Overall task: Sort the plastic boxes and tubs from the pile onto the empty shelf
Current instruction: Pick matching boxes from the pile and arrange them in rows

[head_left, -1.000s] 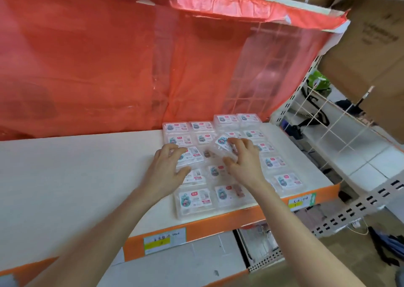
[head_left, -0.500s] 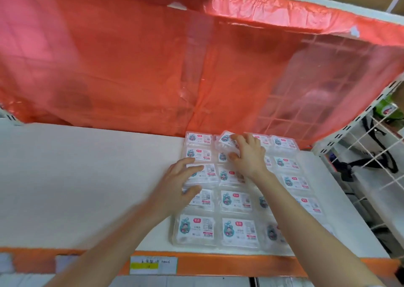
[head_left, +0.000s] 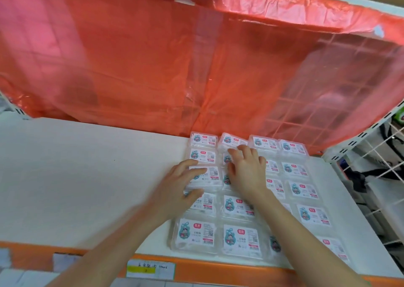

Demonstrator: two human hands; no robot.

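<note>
1. Tilted in the back row on the white shelf (head_left: pixel 87 177), just before the orange plastic sheet (head_left: pixel 153 68): small clear plastic box (head_left: pixel 232 142), long axis left-right.
2. Lies straight ahead of the right hand (head_left: pixel 247 170), fingers flat, tips touching it; nearer hand.
3. Pinched by the left hand (head_left: pixel 175 186), front-left: second clear labelled box (head_left: pixel 206 177).
4. Likely needs pressing down level.
</note>
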